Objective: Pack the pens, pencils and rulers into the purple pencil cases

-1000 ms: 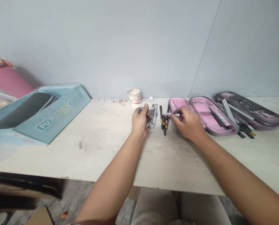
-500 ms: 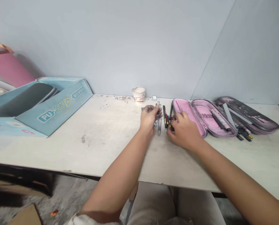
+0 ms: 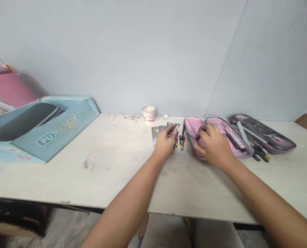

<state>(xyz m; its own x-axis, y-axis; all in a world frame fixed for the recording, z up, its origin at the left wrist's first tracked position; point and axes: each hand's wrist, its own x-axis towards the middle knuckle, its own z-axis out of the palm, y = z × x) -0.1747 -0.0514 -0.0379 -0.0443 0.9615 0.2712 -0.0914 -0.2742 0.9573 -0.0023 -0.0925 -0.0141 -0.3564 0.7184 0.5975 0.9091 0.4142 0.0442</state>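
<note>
Hands are well apart over the whitish table [image 3: 91, 179]. The right hand [image 3: 214, 148] is closed on a slim dark pen [image 3: 191, 135], its long axis slanting out of the fist toward the far left, right above the open pink pencil case [image 3: 192, 126]. The left hand [image 3: 166, 142] pinches what looks like another pen [image 3: 176, 127], though it's hard to tell from here, over a metal set square [image 3: 156, 132]. A few short pens [image 3: 181, 141] lie between the hands, nearer the left one, and a paper cup [image 3: 148, 113] sits farther back by the wall.

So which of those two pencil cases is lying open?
The pink-lined one under the right hand, its pink inside showing; the dark one further right shows only its dark outer face.
</note>
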